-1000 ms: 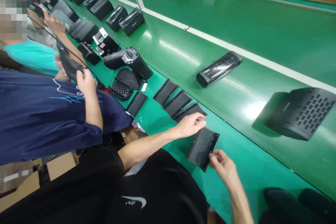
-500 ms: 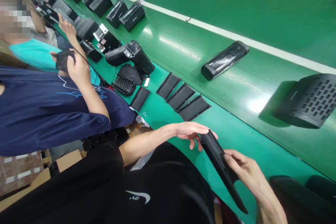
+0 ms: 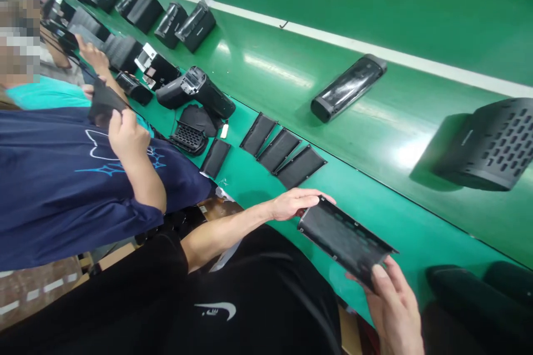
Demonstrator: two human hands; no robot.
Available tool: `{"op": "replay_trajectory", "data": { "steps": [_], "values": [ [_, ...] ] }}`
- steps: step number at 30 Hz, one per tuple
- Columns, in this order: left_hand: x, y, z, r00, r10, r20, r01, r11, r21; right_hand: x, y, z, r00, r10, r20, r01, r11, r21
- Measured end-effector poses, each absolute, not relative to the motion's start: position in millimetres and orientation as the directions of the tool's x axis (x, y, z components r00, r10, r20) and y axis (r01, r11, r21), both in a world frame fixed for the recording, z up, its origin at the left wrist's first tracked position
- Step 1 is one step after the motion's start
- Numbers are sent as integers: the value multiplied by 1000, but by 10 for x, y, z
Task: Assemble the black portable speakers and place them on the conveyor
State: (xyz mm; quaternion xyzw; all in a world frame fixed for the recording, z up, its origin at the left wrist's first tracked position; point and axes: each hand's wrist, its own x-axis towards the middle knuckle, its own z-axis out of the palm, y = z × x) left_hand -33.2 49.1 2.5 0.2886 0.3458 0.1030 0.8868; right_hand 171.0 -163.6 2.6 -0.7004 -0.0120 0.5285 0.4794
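Between my two hands I hold a curved black plastic panel [image 3: 343,236], its hollow inner side with small corner tabs facing up. My left hand [image 3: 291,203] grips its far left end, thumb on top. At the near right end my right hand [image 3: 393,299] is closed round the edge, thumb on the inner face. The panel is held above the green table, apart from the other parts. Beyond my left hand lie similar black panels [image 3: 280,151] in a slanted row, and a further dark panel [image 3: 215,157] lies left of them.
On the green belt [image 3: 266,97] stand a glossy black cylindrical unit [image 3: 348,87] and a black perforated housing [image 3: 491,144]. Dark rounded parts [image 3: 460,297] sit at lower right. At left a co-worker in a navy shirt [image 3: 83,177] handles a dark piece, beside opened black units [image 3: 197,89].
The panel has been turned from edge-on so its hollow inside faces up. My right hand has shifted down to its near end. The co-worker's hands have moved slightly.
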Motion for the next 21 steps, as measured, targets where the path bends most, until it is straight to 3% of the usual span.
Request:
{"op": "replay_trajectory", "data": {
  "steps": [6, 21],
  "values": [
    [-270, 540, 56, 728, 379, -571, 23, 819, 573, 1729, -1565, 102, 455, 392, -799, -628, -495, -600],
    [-345, 370, -123, 680, 430, -594, -34, 828, 560, 1823, -1494, 45, 444, 395, -804, -546, -592, -593]
  ]
}}
